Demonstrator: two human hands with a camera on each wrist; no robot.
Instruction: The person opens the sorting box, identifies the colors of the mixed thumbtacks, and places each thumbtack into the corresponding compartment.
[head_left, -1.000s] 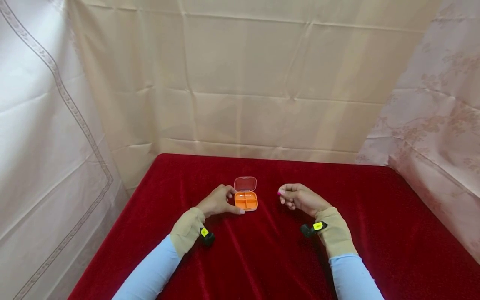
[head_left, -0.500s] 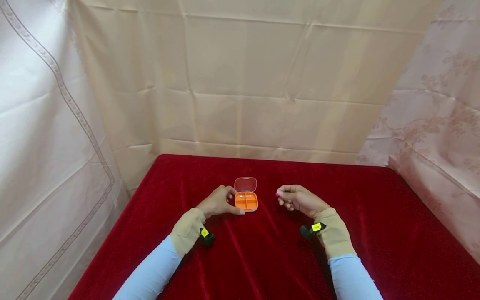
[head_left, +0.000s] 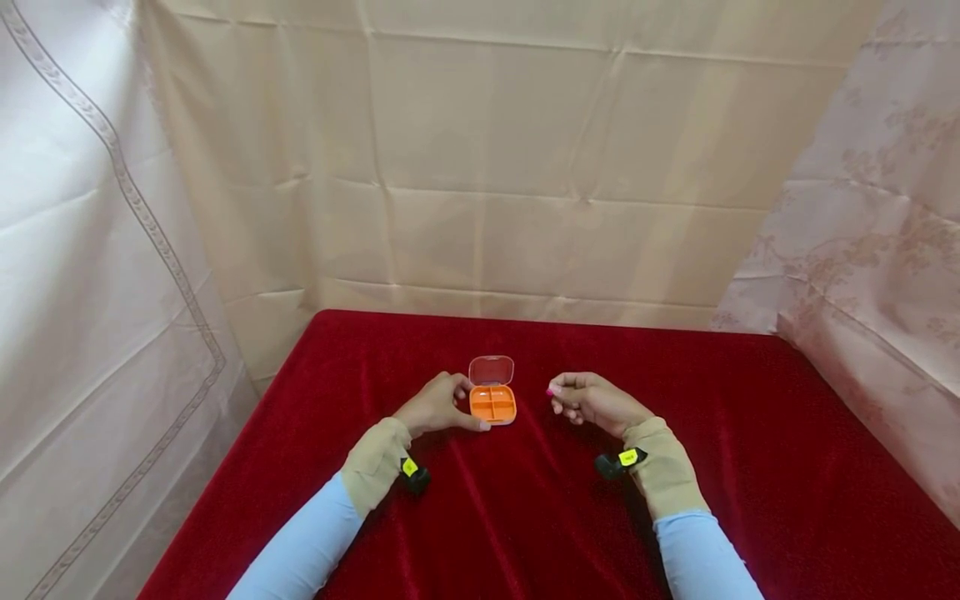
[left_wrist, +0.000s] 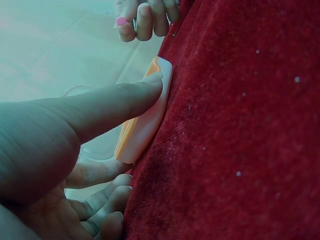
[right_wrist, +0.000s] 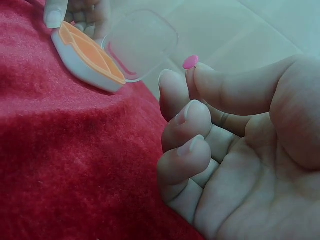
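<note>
An orange pill box [head_left: 492,406] with several compartments and a white underside sits on the red cloth. Its clear lid [right_wrist: 142,45] stands raised at the back. My left hand [head_left: 437,403] holds the box from the left, thumb [left_wrist: 135,97] along the front side and fingers around toward the hinge side. To the right of the box, my right hand [head_left: 597,402] pinches a small round pink pill [right_wrist: 190,62] between thumb and index fingertip. Its other fingers curl loosely below, as the right wrist view shows. Nothing shows inside the orange compartments.
Red velvet cloth [head_left: 525,517] covers the table, whose far edge lies beyond the box. A beige curtain [head_left: 480,167] hangs behind, with pale patterned drapes [head_left: 885,217] at the sides. Small cameras [head_left: 615,464] are strapped to both wrists.
My right hand has drifted slightly left, bringing the pink pill a little nearer the box. The left hand and the pill box have stayed in place.
</note>
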